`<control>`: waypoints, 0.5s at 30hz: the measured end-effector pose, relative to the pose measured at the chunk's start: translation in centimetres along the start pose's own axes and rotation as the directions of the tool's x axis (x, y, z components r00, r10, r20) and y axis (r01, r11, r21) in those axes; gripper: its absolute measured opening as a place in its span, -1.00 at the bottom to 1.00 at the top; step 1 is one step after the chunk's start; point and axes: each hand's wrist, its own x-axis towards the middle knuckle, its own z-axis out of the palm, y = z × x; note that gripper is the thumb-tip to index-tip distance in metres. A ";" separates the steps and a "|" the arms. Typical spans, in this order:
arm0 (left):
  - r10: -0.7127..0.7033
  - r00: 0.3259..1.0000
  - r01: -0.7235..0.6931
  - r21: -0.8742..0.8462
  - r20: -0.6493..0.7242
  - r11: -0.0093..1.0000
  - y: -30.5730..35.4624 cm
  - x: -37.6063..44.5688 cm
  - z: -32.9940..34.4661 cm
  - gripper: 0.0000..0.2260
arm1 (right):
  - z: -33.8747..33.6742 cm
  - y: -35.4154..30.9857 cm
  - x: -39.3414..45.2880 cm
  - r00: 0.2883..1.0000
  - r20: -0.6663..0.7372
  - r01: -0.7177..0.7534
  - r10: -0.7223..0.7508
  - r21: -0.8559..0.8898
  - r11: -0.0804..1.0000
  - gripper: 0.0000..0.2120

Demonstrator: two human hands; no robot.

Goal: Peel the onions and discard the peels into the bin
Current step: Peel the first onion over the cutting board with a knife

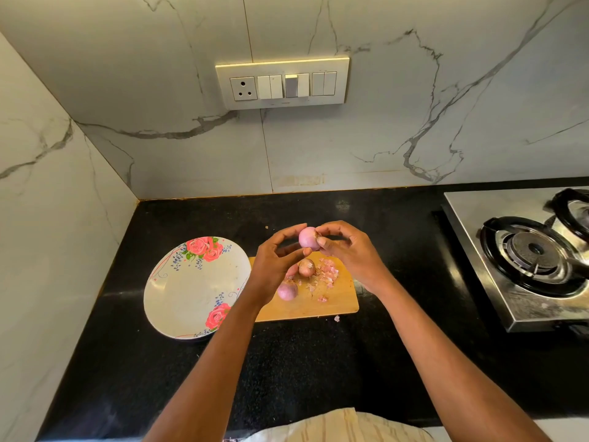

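Note:
A small pink onion (307, 238) is held above the wooden cutting board (338, 301). My left hand (274, 266) grips it from the left with curled fingers. My right hand (345, 250) pinches at its right end with thumb and fingertips. Two more onions lie on the board: one with brown skin (306, 267) below the held one, one pinkish (287, 290) at the board's left. Loose pink peels (328, 271) are scattered over the board. No bin is in view.
A flowered white plate (191, 291) lies left of the board on the black counter (287, 362). A steel gas stove (526, 260) stands at the right. A marble wall with a switch panel (282, 82) rises behind. One peel scrap (337, 319) lies off the board.

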 end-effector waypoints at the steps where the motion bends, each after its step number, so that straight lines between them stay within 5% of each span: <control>1: -0.002 1.000 0.002 0.007 0.016 1.000 0.1 0.1 -0.1 -0.61 | -0.1 -0.2 0.0 1.000 0.027 0.007 -0.006 -0.039 0.999 -0.80; 15: -0.032 0.989 0.019 0.088 0.141 0.996 0.3 0.3 -0.7 -0.62 | -0.7 0.0 0.4 0.998 0.061 0.034 -0.016 -0.307 0.951 -0.89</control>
